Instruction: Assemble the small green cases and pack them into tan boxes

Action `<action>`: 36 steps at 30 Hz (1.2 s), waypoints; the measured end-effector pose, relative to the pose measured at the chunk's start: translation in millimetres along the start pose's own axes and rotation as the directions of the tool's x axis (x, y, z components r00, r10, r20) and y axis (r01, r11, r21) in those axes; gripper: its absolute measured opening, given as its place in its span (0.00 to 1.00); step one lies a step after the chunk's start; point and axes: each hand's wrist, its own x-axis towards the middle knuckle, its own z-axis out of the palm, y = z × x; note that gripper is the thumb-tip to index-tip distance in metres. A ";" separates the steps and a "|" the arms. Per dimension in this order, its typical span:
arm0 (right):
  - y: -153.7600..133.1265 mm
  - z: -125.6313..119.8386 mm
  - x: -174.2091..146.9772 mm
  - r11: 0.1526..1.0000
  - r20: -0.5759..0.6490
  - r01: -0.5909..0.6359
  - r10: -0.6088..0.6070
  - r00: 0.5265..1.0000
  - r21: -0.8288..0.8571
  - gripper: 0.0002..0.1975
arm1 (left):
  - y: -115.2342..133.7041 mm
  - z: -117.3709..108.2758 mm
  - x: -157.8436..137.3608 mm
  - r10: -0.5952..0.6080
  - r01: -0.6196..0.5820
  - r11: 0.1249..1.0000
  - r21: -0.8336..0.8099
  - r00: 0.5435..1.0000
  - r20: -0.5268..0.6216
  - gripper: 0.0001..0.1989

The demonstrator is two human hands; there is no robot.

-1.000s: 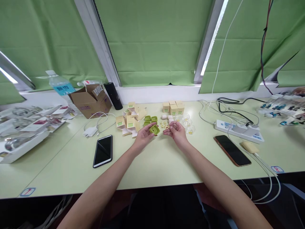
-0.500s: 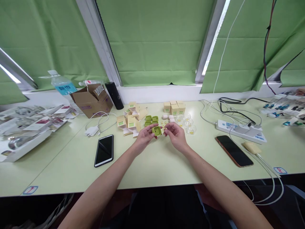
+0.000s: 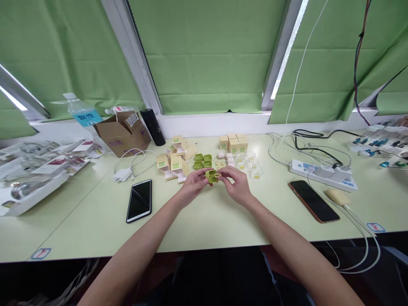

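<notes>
Container [image 3: 211,176] in left hand [image 3: 192,185] — boxes [image 3: 242,143] behind

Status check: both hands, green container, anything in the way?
Left hand holding green container. Right hand pinching small pale-yellow piece at its opening. Opened cartons near left hand, clear cups near right; neither between the hands.
</notes>
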 end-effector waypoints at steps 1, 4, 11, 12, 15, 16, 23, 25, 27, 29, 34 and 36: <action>0.0 -0.7 -0.1 0.998 0.012 0.051 -0.051 0.999 -0.043 0.06 | 0.2 0.3 -0.5 -0.011 0.011 1.000 -0.003 1.000 0.013 0.26; 2.0 -1.8 -0.7 0.973 0.061 0.177 -0.169 0.984 -0.149 0.08 | 1.1 1.4 -1.7 -0.031 0.031 0.999 -0.016 0.999 0.031 0.25; 9.4 -0.7 -2.6 0.870 0.120 0.329 -0.306 0.944 -0.368 0.08 | 2.0 5.0 -2.1 -0.041 0.041 0.999 0.001 0.997 0.062 0.25; 10.1 -0.4 -2.8 0.860 0.124 0.337 -0.314 0.941 -0.382 0.08 | 1.9 5.3 -2.1 -0.041 0.041 0.999 0.006 0.997 0.067 0.25; 11.4 0.5 -3.4 0.839 0.137 0.348 -0.321 0.937 -0.418 0.08 | 1.5 5.4 -2.0 -0.037 0.036 0.999 0.015 0.996 0.078 0.25; 11.7 0.7 -3.5 0.832 0.143 0.351 -0.322 0.936 -0.429 0.08 | 1.3 5.3 -1.9 -0.036 0.035 0.999 0.016 0.996 0.080 0.24; 13.5 0.9 -4.8 0.782 0.176 0.391 -0.351 0.920 -0.485 0.09 | -2.7 2.3 -1.0 -0.056 0.056 0.998 0.002 0.997 0.055 0.26; 14.9 0.4 -5.0 0.767 0.198 0.397 -0.345 0.918 -0.504 0.09 | -3.8 1.0 -0.8 -0.060 0.060 0.998 0.014 0.996 0.058 0.26; 16.7 -0.2 -5.0 0.759 0.223 0.403 -0.335 0.915 -0.511 0.09 | -4.3 0.0 -0.7 -0.057 0.055 0.998 0.030 0.996 0.067 0.25; 18.6 -0.6 -4.9 0.757 0.245 0.414 -0.334 0.910 -0.505 0.09 | -4.3 -0.1 -0.7 -0.055 0.051 0.997 0.049 0.996 0.077 0.25; 21.7 -1.4 -4.1 0.754 0.281 0.441 -0.343 0.896 -0.486 0.11 | -4.3 1.0 -0.5 -0.067 0.060 0.995 0.081 0.994 0.084 0.24; 21.6 -1.9 -3.5 0.761 0.277 0.439 -0.343 0.897 -0.477 0.11 | -4.1 1.4 -0.4 -0.064 0.057 0.995 0.084 0.995 0.082 0.23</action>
